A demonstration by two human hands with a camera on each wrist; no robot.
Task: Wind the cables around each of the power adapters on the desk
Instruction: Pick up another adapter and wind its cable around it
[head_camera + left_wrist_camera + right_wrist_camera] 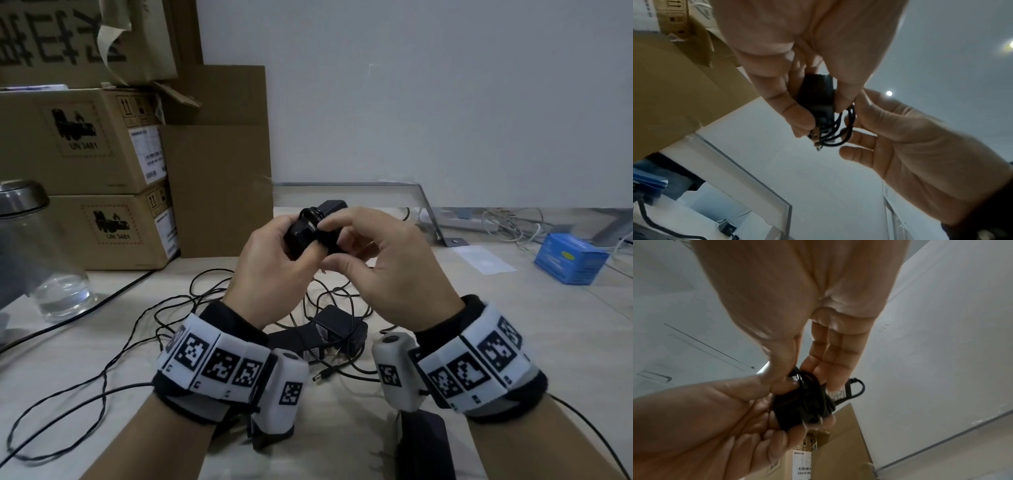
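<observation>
Black power adapter (306, 236) is up in the air over the desk (85, 342), at 12 o'clock from the pile, its cable (840, 129) already looped around the body in several turns. Your left hand (270, 270) grips the adapter, fingers curled round it, thumb on top. Your right hand (387, 270) pinches the cable at the adapter's right side, thumb and index tips together, other fingers loosely spread.

At 6 o'clock below your hands, more black adapters (337, 327) lie on the desk in a tangle of loose cables (164, 308), a barrel plug (322, 376) among them.

Cardboard boxes (89, 144) stacked at 10 o'clock, glass jar (44, 260) at 9 o'clock, blue box (570, 258) at 2 o'clock.
</observation>
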